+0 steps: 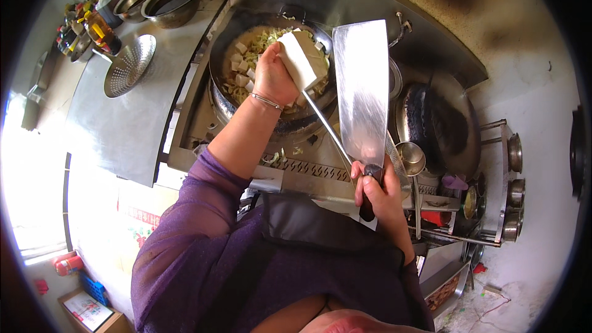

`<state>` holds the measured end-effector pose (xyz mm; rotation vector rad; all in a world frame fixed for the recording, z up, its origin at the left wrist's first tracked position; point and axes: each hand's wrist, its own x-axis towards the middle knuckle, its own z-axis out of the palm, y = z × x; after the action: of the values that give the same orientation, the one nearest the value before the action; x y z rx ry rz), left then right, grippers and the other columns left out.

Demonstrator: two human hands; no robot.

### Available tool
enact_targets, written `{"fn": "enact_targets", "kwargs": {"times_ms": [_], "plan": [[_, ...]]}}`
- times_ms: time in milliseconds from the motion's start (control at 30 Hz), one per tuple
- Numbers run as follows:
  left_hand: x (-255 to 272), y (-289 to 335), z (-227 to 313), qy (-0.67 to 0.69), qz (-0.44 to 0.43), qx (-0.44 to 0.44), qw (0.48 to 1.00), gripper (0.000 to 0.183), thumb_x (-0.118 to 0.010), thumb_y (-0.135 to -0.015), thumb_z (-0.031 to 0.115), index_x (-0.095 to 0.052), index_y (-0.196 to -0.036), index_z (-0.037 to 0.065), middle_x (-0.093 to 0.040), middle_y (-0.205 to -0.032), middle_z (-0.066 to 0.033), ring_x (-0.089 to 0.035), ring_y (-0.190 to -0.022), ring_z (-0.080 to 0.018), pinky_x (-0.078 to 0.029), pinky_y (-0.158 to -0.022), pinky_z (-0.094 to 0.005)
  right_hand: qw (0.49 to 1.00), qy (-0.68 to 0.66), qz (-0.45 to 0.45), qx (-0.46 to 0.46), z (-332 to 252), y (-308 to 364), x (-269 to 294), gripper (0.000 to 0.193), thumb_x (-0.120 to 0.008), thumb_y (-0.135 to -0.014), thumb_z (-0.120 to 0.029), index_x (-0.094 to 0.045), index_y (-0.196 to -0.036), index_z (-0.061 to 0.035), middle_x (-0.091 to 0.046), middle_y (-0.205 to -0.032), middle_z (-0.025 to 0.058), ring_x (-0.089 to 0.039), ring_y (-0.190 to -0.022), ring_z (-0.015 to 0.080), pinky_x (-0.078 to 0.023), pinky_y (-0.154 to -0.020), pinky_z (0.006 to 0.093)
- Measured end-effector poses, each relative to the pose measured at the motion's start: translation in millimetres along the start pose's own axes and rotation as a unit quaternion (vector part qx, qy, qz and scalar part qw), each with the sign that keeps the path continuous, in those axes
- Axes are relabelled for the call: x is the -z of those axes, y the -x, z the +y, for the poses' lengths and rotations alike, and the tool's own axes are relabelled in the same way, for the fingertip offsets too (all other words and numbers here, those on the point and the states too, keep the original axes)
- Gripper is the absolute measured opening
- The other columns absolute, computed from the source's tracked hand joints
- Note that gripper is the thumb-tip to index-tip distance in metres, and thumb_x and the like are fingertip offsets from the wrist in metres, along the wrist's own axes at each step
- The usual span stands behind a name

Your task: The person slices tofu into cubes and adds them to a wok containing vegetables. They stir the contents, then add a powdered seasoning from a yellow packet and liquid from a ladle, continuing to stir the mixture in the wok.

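Note:
A large white block of tofu [301, 63] rests in my left hand [275, 81], held up over the wok [217, 95]. In the wok lie white tofu cubes [239, 66] and pale green shredded vegetable [266, 38], which looks like cabbage. My right hand [386, 192] is closed round the dark handle of a broad cleaver [364, 80], its blade pointing away from me to the right of the tofu. A thin metal rod [325, 122] runs from under the tofu to my right fingers; its far end is hidden, and whether I grip it is unclear.
A second, dark wok [441, 123] stands at the right, with a ladle [411, 159] before it. On the steel counter at left are a perforated strainer [131, 66], two metal basins [172, 1] and several bottles [100, 32]. Vegetable scraps [276, 156] lie on the stove front.

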<state>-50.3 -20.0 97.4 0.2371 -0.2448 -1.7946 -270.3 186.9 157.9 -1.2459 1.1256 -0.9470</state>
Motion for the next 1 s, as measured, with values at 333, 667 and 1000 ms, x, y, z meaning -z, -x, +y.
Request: {"fn": "enact_targets", "kwargs": {"times_ms": [333, 667, 1000], "plan": [[8.9, -8.0, 47.0, 0.094, -0.063, 0.057, 0.992, 0.061, -0.035, -0.095, 0.053, -0.061, -0.116, 0.002, -0.064, -0.112, -0.0173, -0.063, -0.099, -0.0342, -0.053, -0.086, -0.0456, 0.997, -0.053, 0.017, 0.050, 5.2, 10.1, -2.8, 0.047, -0.047, -0.092, -0.007, -0.032, -0.136, 0.0008, -0.052, -0.100, 0.0161, -0.053, -0.056, 0.0109, -0.045, -0.057, 0.0232], [42.7, 10.5, 42.5, 0.015, -0.001, -0.014, 1.000, 0.067, -0.035, -0.097, 0.060, -0.053, -0.129, 0.005, -0.060, -0.123, -0.0175, -0.057, -0.116, -0.0356, -0.044, -0.100, -0.0497, 0.999, -0.037, -0.028, -0.004, 26.1, 6.0, -15.0, 0.046, -0.046, -0.091, -0.007, -0.033, -0.134, 0.0021, -0.053, -0.100, 0.0122, -0.052, -0.058, 0.0107, -0.046, -0.056, 0.0251], [48.0, 23.0, 35.8, -0.015, -0.026, -0.009, 1.000, 0.059, -0.056, -0.088, 0.050, -0.053, -0.131, 0.009, -0.059, -0.127, -0.0125, -0.056, -0.117, -0.0313, -0.043, -0.102, -0.0482, 0.996, 0.052, -0.077, -0.015, 3.3, -7.5, -36.1, 0.054, -0.047, -0.087, -0.003, -0.032, -0.139, 0.0016, -0.053, -0.099, 0.0089, -0.052, -0.060, 0.0086, -0.047, -0.058, 0.0242]]}}
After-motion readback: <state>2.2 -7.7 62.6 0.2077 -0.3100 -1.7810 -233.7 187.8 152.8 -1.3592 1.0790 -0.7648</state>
